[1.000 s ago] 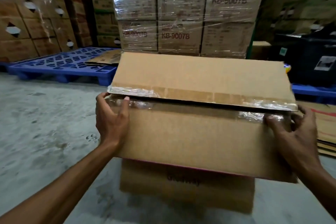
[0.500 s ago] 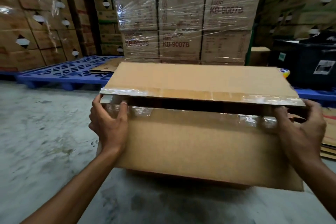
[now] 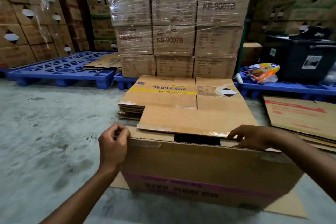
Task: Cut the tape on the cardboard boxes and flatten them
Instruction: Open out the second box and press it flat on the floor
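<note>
Box [image 3: 209,171] front and centre on the concrete floor [image 3: 45,132], its near wall facing the camera with purple print upside down and blurred. The top is open: a dark gap shows between the near wall's upper edge and the far flap [image 3: 196,122], which tilts away and carries a shiny strip of tape [image 3: 181,130] along its near edge. More crinkled tape clings to the near wall's top edge by the left corner.

Left hand [image 3: 113,143] sits at the box's top left corner, fingers curled in tight with the thumb against them, touching the corner edge; whether it pinches the cardboard or tape there, I cannot tell. Right hand [image 3: 251,138] reaches in over the right end of the opening, fingers bent and pressed close together, tips on the far flap's taped edge, thumb tucked underneath. It grips that flap.

Just behind the box, a stack of flattened boxes [image 3: 163,96] lies on the floor, the top one printed with a yellow band and "99.99% RATE". More flat cardboard [image 3: 300,114] with red print lies to the right. Beyond, blue pallets [image 3: 60,71] run across the back; 1 carries a shrink-wrapped load of cartons [image 3: 174,23] marked KB-9007B. An orange and white plastic bag [image 3: 263,72] rests on the right pallet beside a black crate [image 3: 305,60].
</note>
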Motion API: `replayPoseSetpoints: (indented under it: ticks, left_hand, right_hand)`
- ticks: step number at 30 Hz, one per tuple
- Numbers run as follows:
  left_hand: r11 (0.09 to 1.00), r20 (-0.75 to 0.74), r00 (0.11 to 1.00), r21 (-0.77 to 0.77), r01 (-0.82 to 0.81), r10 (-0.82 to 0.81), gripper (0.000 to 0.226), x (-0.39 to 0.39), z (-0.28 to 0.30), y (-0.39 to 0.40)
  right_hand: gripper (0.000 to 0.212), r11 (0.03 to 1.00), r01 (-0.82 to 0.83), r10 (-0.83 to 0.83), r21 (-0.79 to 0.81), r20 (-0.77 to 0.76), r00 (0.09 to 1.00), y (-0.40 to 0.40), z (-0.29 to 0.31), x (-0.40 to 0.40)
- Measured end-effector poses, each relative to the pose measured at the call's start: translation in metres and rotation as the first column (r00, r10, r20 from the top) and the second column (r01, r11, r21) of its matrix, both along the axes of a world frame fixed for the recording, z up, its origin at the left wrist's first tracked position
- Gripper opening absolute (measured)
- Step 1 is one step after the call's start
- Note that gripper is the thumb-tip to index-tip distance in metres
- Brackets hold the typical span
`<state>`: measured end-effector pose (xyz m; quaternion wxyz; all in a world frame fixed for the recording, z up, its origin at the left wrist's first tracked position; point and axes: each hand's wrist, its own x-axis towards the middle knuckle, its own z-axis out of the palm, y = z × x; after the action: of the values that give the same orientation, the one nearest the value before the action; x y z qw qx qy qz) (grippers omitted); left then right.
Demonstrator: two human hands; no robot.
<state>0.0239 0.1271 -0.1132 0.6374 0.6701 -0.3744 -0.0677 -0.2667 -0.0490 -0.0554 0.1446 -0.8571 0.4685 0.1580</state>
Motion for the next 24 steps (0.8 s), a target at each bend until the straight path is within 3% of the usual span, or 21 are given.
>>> replayPoseSetpoints:
  ticks: [2,3,4,6,8,9,11,13,17,19,21,24]
  left_hand:
    - [0.985,0.022,0.993,0.132,0.111,-0.115,0.024,0.008,0.009,0.006]
    - [0.947,0.039,0.978,0.261,0.189,-0.206,0.027,0.013,0.017,0.011]
    - [0.851,0.036,0.943,0.443,0.282,-0.331,0.030,0.020,0.026,0.016]
    - [0.470,-0.081,0.814,0.781,0.410,-0.575,0.033,0.030,0.041,0.020]
    - [0.111,-0.233,0.714,0.910,0.400,-0.661,0.032,0.028,0.047,0.014]
    - [0.003,-0.271,0.690,0.930,0.367,-0.671,0.034,0.023,0.046,0.006]
    - [-0.086,-0.270,0.677,0.952,0.293,-0.684,0.049,0.006,0.036,-0.014]
    - [-0.023,-0.108,0.665,0.991,0.135,-0.739,0.063,-0.017,0.024,-0.034]
    - [0.278,0.394,0.525,0.917,-0.287,-0.755,0.076,-0.055,-0.007,-0.053]
    - [0.315,0.504,0.532,0.857,-0.409,-0.680,0.086,-0.062,-0.026,-0.057]
    - [0.309,0.560,0.605,0.824,-0.474,-0.566,0.088,-0.065,-0.039,-0.058]
    - [0.405,0.556,0.683,0.826,-0.391,-0.473,0.081,-0.065,-0.043,-0.056]
  right_hand:
    - [0.047,0.999,-0.026,0.030,0.035,-0.106,0.994,0.001,-0.010,0.001]
    - [0.048,0.998,-0.015,0.023,0.054,-0.138,0.990,0.005,-0.015,0.002]
    - [0.048,0.998,-0.014,0.023,0.062,-0.142,0.990,0.010,-0.021,0.004]
    - [0.057,0.999,-0.037,0.040,0.021,-0.120,0.992,0.029,-0.035,0.006]
    - [0.066,0.992,-0.105,0.092,-0.069,-0.173,0.981,0.048,-0.055,0.007]
    - [0.068,0.982,-0.135,0.107,-0.131,-0.203,0.973,0.055,-0.063,0.007]
    - [0.069,0.958,-0.157,0.106,-0.239,-0.215,0.971,0.065,-0.077,0.007]
    - [0.064,0.948,-0.121,0.073,-0.294,-0.171,0.983,0.072,-0.086,0.008]
    - [0.054,0.923,-0.051,0.029,-0.382,-0.063,0.998,0.087,-0.100,0.005]
    - [0.052,0.911,-0.027,0.015,-0.411,-0.033,0.999,0.093,-0.102,0.004]
    - [0.051,0.897,-0.002,0.004,-0.442,0.003,1.000,0.093,-0.102,0.003]
    - [0.046,0.893,0.060,-0.017,-0.446,0.100,0.995,0.090,-0.094,0.004]
